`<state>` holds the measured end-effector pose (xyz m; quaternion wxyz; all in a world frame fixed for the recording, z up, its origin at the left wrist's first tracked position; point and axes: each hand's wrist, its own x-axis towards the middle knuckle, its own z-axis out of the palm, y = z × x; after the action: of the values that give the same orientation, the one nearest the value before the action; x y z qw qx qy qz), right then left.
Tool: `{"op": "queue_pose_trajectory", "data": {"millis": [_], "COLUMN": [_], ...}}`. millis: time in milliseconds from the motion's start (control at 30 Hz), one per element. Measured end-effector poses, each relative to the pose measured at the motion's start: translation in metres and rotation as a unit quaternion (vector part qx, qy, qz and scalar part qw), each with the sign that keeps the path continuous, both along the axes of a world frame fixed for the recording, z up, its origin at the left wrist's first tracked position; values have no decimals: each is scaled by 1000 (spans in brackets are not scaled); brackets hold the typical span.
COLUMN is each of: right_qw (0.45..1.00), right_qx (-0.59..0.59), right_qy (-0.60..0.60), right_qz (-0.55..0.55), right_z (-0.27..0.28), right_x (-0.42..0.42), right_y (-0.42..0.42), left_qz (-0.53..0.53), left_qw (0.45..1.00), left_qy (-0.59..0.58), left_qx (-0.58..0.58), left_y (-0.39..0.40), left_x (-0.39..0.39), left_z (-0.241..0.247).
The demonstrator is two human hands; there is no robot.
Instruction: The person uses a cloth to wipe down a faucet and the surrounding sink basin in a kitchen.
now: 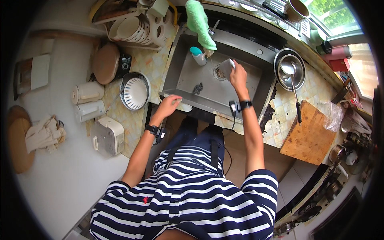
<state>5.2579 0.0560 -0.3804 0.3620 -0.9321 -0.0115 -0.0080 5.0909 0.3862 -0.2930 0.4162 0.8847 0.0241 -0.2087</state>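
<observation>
My right hand (239, 76) is closed on a light grey-white cloth or sponge (226, 68), held over the sink beside the drain. At the sink's front left edge hovers my left hand (169, 105), its fingers loosely bent with nothing in them. The steel sink (210, 103) holds a white bottle with a teal top (198, 56) and a dark steel-wool scourer (197, 88). A green fluffy cloth (197, 22) hangs over the faucet, whose mouth shows below it.
Nested metal bowls (284, 70) with a ladle and a wooden cutting board (310, 135) lie to the right. On the left are a striped bowl (135, 93), a dish rack (132, 45) of crockery and two kettles (90, 92). The counter's front edge (229, 123) is chipped.
</observation>
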Motion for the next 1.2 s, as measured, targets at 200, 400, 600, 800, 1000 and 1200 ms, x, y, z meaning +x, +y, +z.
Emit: {"op": "queue_pose_trajectory", "data": {"millis": [200,400,600,800,1000,1200], "right_qw": [993,898,564,394,438,485], "right_qx": [79,383,790,885,873,829], "right_qy": [12,96,158,166,87,70], "right_qz": [-81,-194,-180,-183,-197,-270], "right_z": [21,51,118,160,157,151], "right_x": [-110,-150,-167,-165,-188,-211], "right_y": [-24,-61,-84,-59,-24,-7], "left_qz": [90,-101,-43,-38,-91,-144], "left_qw": [992,991,985,983,941,906], "left_qy": [12,-24,165,161,272,289], "left_qx": [-85,85,25,84,178,274], "left_y": [-22,-32,-25,-28,-57,-71], "left_x": [6,18,70,118,133,133], "left_z": [0,-55,-119,-181,-214,-242]}}
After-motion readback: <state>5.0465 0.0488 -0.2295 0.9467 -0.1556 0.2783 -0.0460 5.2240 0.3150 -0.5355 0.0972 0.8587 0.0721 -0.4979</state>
